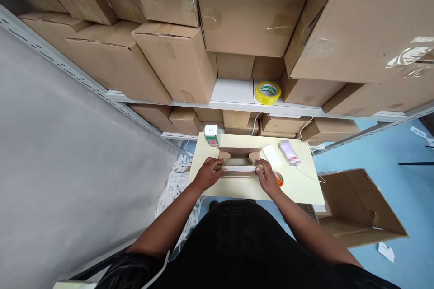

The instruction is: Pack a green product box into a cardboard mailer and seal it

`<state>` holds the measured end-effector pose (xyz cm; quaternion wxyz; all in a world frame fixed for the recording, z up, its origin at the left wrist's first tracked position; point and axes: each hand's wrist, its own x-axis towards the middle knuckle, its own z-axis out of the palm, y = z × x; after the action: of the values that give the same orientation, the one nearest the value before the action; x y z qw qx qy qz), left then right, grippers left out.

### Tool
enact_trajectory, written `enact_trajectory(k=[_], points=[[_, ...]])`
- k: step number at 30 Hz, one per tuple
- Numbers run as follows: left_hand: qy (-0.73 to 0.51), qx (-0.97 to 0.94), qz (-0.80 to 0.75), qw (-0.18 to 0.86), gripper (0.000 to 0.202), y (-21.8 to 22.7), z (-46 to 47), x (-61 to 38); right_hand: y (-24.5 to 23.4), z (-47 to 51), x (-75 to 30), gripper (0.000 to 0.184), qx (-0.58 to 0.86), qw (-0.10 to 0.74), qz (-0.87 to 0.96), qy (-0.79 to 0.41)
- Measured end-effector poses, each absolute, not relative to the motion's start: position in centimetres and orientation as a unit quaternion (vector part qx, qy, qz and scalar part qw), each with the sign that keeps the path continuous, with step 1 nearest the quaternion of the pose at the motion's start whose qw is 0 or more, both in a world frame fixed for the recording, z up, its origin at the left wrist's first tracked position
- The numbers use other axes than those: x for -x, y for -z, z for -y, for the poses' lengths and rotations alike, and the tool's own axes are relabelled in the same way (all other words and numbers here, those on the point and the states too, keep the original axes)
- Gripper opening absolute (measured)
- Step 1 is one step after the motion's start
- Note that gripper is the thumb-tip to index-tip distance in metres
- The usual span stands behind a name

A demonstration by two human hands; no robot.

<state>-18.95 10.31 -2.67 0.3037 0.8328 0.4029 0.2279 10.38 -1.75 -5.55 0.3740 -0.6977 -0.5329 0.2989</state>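
A small open cardboard box (239, 151) lies on the pale yellow table (298, 192) in front of me, its flaps raised. Across its near side runs a white strip-like edge (239, 168); I cannot tell whether it belongs to the box or lies in it. My left hand (206, 175) grips the left end of the box, fingers bent round the edge. At the opposite end my right hand (268, 179) pinches the box with thumb and fingers. Just beside that hand is a roll of tape with an orange part (279, 179), partly covered by it.
On the table also lie a small white-and-green box (211, 135), a white card (271, 155) and a blurred-out phone-like object (289, 152). Shelves with cartons (254, 9) rise behind, holding a yellow tape roll (267, 93). An open carton (362, 203) stands right; white strips (176, 180) litter the left floor.
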Motion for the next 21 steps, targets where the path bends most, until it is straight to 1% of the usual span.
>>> enact_trajectory(k=[2, 5, 8, 14, 17, 21], points=[[-0.239, -0.82, -0.435, 0.286, 0.045, 1.9, -11.0, 18.5, 5.8, 1.2, -10.1, 0.049, 0.705, 0.381, 0.527, -0.283], [-0.243, -0.843, -0.425, 0.224, 0.068, 0.7, -12.5, 17.7, 5.9, 0.9, -10.2, 0.045, 0.708, 0.374, 0.532, -0.277], [-0.224, -0.863, -0.409, 0.195, 0.078, 0.2, -13.6, 16.6, 5.9, 0.9, -10.3, 0.045, 0.713, 0.359, 0.536, -0.274], [-0.231, -0.865, -0.418, 0.154, 0.077, 1.4, -13.7, 16.1, 5.9, 0.7, -9.8, 0.045, 0.73, 0.341, 0.532, -0.261], [-0.203, -0.884, -0.386, 0.17, 0.066, 2.0, -13.5, 16.7, 5.8, 0.6, -9.5, 0.047, 0.741, 0.336, 0.517, -0.265], [-0.197, -0.888, -0.375, 0.178, 0.05, 2.6, -12.7, 17.5, 5.6, 0.5, -9.1, 0.057, 0.777, 0.313, 0.467, -0.283]])
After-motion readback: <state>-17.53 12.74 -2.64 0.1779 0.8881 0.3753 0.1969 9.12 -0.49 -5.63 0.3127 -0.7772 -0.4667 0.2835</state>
